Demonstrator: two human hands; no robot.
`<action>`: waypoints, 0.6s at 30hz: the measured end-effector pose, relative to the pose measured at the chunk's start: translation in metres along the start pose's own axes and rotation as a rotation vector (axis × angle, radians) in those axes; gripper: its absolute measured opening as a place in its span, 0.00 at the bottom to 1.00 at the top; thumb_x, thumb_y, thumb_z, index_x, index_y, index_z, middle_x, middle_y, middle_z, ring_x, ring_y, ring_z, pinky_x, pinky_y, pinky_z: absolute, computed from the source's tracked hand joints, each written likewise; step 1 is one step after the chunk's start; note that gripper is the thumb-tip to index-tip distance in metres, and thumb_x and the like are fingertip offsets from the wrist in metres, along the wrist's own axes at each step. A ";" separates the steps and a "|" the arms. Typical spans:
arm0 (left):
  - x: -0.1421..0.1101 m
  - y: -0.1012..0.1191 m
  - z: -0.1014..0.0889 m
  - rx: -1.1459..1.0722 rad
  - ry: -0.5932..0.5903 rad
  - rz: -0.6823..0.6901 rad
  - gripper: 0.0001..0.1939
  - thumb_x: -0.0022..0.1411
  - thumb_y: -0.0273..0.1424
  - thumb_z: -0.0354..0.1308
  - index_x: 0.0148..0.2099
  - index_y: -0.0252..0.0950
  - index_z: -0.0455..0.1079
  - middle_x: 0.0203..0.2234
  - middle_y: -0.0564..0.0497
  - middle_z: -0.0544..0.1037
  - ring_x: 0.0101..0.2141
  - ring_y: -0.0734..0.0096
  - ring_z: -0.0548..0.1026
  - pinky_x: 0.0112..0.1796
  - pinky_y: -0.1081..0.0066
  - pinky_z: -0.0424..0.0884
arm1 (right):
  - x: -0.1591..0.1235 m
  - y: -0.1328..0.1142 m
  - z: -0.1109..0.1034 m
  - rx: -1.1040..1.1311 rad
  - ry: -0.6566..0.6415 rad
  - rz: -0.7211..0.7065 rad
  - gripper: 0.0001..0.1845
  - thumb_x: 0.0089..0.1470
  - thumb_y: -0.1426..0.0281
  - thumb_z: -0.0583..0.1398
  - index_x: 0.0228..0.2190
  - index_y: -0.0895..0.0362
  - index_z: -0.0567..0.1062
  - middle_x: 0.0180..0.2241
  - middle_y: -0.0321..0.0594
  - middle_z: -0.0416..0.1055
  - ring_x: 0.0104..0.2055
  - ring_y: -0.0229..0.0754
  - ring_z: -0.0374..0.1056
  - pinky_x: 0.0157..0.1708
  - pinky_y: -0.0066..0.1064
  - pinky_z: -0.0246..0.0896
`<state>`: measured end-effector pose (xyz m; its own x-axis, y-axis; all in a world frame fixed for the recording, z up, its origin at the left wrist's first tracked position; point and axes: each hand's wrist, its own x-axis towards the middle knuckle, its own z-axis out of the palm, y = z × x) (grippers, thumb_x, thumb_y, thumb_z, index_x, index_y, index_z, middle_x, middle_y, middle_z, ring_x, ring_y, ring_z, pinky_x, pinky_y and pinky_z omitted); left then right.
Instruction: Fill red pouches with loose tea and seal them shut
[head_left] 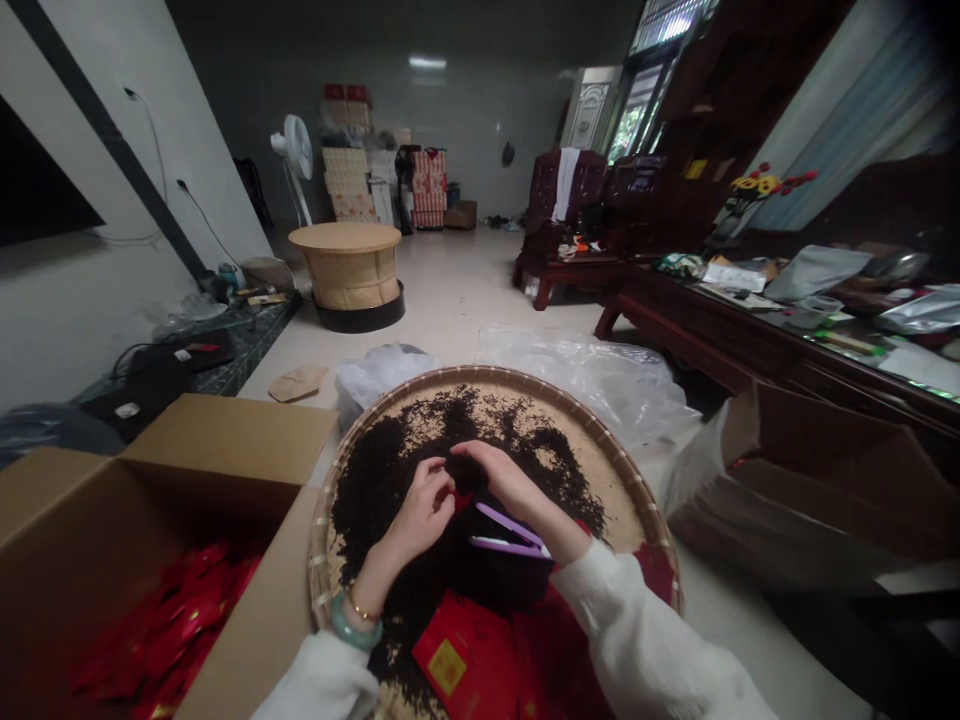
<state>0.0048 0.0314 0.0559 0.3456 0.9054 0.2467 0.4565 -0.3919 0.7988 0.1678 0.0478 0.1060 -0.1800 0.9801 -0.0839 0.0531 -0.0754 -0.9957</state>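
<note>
Left hand [421,512] and right hand [506,482], fingers curled, contents impossible to tell, above dark shredded dry leaves [367,485]. Nearer the right: purple-and-white hinged plastic clip [507,547], nearside of the grip, long axis crosswise.

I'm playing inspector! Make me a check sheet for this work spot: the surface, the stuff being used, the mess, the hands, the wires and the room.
Surface: round woven tray with a raised rim.
Things in use: dark loose bits spread over the tray; red packets at its near side; purple clip-like tool, jaws apart.
Clutter: open cardboard box on the left, red packets inside; clear plastic sheeting beyond the tray.
Hands: left hand and right hand close together over the tray; grip unclear.
Cables: two at the left wall.
Surroundings: white fan, stacked boxes, dark wooden furniture.
</note>
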 end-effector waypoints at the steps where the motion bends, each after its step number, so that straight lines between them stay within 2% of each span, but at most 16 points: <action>1: 0.001 0.000 0.000 0.012 0.014 0.011 0.08 0.57 0.21 0.49 0.34 0.37 0.66 0.46 0.43 0.64 0.52 0.58 0.67 0.40 0.64 0.76 | 0.000 -0.001 0.000 -0.069 0.005 -0.043 0.15 0.53 0.63 0.52 0.34 0.54 0.77 0.40 0.38 0.73 0.46 0.44 0.64 0.48 0.35 0.56; 6: 0.003 -0.004 0.004 0.061 0.107 0.054 0.08 0.56 0.20 0.51 0.33 0.38 0.66 0.43 0.45 0.67 0.54 0.57 0.65 0.51 0.55 0.69 | 0.000 -0.012 -0.001 -0.386 -0.048 -0.160 0.16 0.59 0.65 0.49 0.39 0.54 0.74 0.41 0.40 0.70 0.48 0.43 0.62 0.53 0.36 0.52; 9: 0.004 -0.005 0.007 0.042 0.128 0.051 0.08 0.56 0.20 0.51 0.33 0.37 0.66 0.45 0.44 0.67 0.54 0.57 0.65 0.52 0.54 0.68 | 0.000 -0.020 0.001 -0.514 -0.123 -0.228 0.17 0.62 0.64 0.47 0.39 0.55 0.73 0.40 0.41 0.71 0.44 0.42 0.64 0.49 0.35 0.55; 12: 0.004 -0.005 0.010 0.032 0.164 0.072 0.08 0.57 0.20 0.52 0.33 0.37 0.67 0.46 0.44 0.66 0.53 0.58 0.66 0.52 0.55 0.67 | -0.003 -0.030 0.003 -0.605 -0.204 -0.238 0.17 0.64 0.64 0.46 0.39 0.55 0.72 0.38 0.41 0.72 0.40 0.42 0.66 0.43 0.33 0.58; 16: 0.004 -0.005 0.016 0.022 0.225 0.138 0.08 0.61 0.23 0.51 0.40 0.37 0.68 0.48 0.43 0.65 0.53 0.60 0.66 0.53 0.55 0.67 | -0.003 -0.040 0.004 -0.718 -0.302 -0.241 0.17 0.64 0.64 0.46 0.37 0.55 0.72 0.33 0.40 0.72 0.35 0.42 0.68 0.37 0.32 0.59; 18: 0.005 -0.004 0.019 0.036 0.259 0.147 0.08 0.61 0.23 0.51 0.40 0.37 0.68 0.50 0.43 0.63 0.54 0.59 0.66 0.54 0.53 0.66 | 0.000 -0.043 0.001 -0.702 -0.294 -0.287 0.18 0.64 0.64 0.46 0.36 0.55 0.72 0.33 0.40 0.73 0.35 0.42 0.68 0.38 0.32 0.60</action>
<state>0.0201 0.0343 0.0431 0.1919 0.8483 0.4935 0.4472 -0.5232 0.7254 0.1642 0.0506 0.1484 -0.5259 0.8479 0.0667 0.5516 0.3997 -0.7321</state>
